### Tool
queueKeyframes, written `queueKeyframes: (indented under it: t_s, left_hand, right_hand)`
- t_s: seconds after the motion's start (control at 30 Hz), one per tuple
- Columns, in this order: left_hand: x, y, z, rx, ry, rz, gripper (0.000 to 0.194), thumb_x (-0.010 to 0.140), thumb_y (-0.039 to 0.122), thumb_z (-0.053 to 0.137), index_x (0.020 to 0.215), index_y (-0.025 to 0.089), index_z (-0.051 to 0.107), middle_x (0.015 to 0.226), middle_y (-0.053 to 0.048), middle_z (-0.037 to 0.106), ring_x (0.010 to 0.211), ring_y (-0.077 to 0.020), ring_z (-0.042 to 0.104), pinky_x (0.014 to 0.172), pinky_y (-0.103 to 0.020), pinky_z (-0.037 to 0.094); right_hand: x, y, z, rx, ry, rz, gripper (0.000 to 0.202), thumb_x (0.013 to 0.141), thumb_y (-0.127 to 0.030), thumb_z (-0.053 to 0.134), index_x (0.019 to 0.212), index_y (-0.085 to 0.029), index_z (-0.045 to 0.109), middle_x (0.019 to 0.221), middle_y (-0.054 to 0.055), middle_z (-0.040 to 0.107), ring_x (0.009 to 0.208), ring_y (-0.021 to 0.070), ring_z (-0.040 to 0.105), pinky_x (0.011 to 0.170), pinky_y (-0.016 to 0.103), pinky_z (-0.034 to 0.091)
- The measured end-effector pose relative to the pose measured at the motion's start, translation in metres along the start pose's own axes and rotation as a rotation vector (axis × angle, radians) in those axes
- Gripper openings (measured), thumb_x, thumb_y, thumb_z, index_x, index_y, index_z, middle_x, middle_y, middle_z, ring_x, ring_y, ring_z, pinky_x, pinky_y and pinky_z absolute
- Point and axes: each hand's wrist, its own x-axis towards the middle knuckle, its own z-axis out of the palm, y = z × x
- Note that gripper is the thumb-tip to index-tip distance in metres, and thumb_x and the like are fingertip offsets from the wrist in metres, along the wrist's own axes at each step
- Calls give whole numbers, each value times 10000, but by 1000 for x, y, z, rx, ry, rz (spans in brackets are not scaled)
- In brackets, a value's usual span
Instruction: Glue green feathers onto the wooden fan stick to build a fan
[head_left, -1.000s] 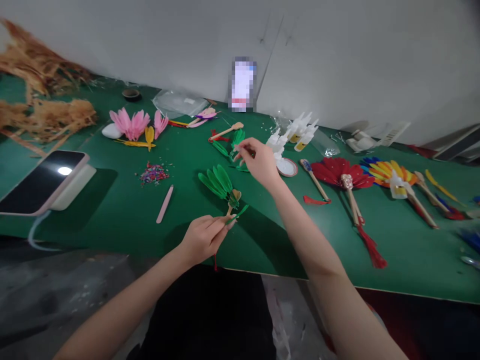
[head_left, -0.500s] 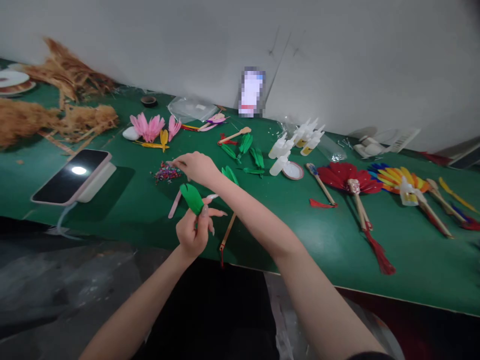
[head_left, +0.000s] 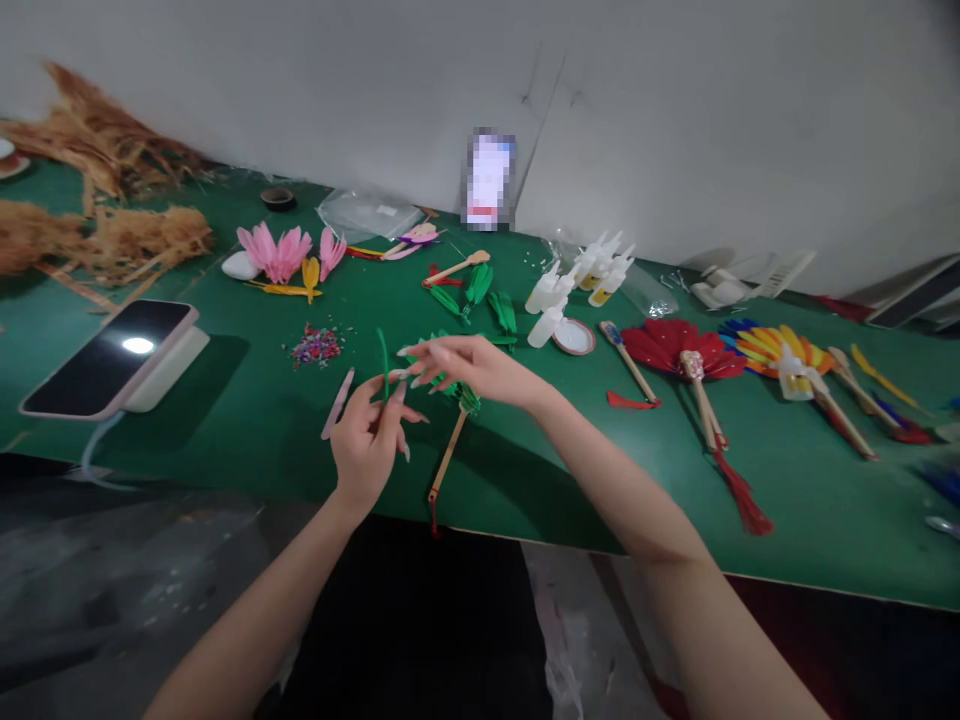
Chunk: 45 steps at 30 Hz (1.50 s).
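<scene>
Wooden handle (head_left: 448,458), lower centre, slanting up to green plumes (head_left: 469,400) partly behind the right hand. Left hand (head_left: 361,448), centre, finger and thumb pinching one green feather (head_left: 385,355). Feather: upright in the frame, narrow, rising from the left fingertips, nearest that hand. Right hand (head_left: 491,372), just right of the feather, fingers bent; whether they grip anything, cannot tell. Pink stick (head_left: 339,402), left of the left hand. Coloured bits (head_left: 316,345), centre left. Loose green feathers (head_left: 478,288), beyond the right hand.
</scene>
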Motion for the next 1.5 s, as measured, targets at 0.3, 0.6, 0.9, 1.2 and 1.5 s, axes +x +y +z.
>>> queueKeyframes:
  t_s: [0.3, 0.6, 0.9, 1.2, 1.5]
  left_hand:
    - [10, 29, 33, 432, -440, 245, 543, 882, 390, 532, 1368, 164, 446, 560, 42, 641, 435, -106, 551, 452, -206, 364]
    - [76, 52, 49, 228, -544, 93, 478, 890, 515, 455, 1174, 162, 606, 636, -5, 634, 471, -100, 506, 469, -227, 368]
    - [108, 41, 82, -81, -818, -89, 300, 771, 466, 648, 838, 187, 734, 610, 3, 603, 472, -73, 419, 443, -220, 301]
    - [116, 14, 68, -149, -386, -29, 301, 815, 459, 615, 734, 182, 702, 407, 39, 486, 360, -79, 445, 409, -218, 360]
    - [122, 18, 61, -76, -427, 37, 289, 796, 446, 642, 703, 174, 677, 432, 45, 490, 378, -78, 451, 440, -230, 368]
  right_hand:
    - [-60, 11, 3, -31, 573, -18, 334, 878, -454, 525, 929, -184, 715, 699, 6, 637, 682, 138, 604, 663, 276, 512]
    - [-62, 20, -24, 242, 593, 94, 321, 819, -487, 595, 766, -178, 665, 571, -34, 582, 503, 87, 570, 559, 243, 542]
    - [-59, 33, -26, 209, 511, 131, 357, 818, -509, 580, 771, -164, 655, 591, -27, 593, 528, 82, 582, 541, 230, 532]
    - [-57, 38, -21, 178, 578, 235, 335, 726, -477, 699, 831, -162, 655, 704, 21, 694, 589, 107, 638, 495, 204, 500]
    - [-58, 39, -17, 96, 524, 250, 379, 803, -510, 613, 821, -138, 681, 627, 28, 689, 439, 68, 578, 403, 165, 426]
